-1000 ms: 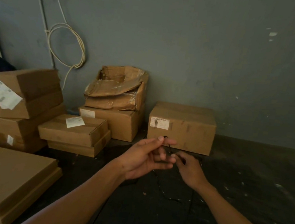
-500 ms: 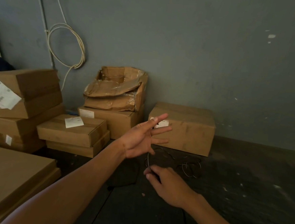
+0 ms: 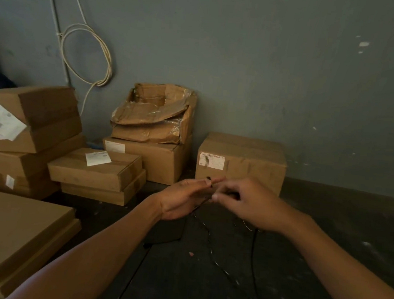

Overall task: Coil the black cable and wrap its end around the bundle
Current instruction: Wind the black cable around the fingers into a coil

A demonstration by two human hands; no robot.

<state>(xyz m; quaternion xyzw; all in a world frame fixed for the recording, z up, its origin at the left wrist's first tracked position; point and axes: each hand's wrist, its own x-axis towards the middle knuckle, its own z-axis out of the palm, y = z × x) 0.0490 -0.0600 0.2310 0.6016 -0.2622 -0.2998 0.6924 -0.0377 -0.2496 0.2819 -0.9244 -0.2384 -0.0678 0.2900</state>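
A thin black cable [image 3: 210, 249] trails over the dark floor below my hands, and its upper part runs up between them. My left hand [image 3: 185, 199] is held palm up with the fingers stretched out. A small black end of the cable pokes out at its thumb tip. My right hand [image 3: 248, 205] is curled just to the right of the left fingertips, pinching the cable. The loops between the two hands are mostly hidden by the fingers and by motion blur.
A closed cardboard box [image 3: 242, 162] stands right behind my hands against the grey wall. A crumpled open box [image 3: 156, 115] sits on another box further left. Stacked boxes [image 3: 95, 172] fill the left side, with flat cartons [image 3: 17, 234] at near left. A white cable coil [image 3: 88, 53] hangs on the wall.
My right hand has risen from the floor to the left fingertips, bringing cable with it. My left hand has lowered and its spread fingers have flattened and come together.
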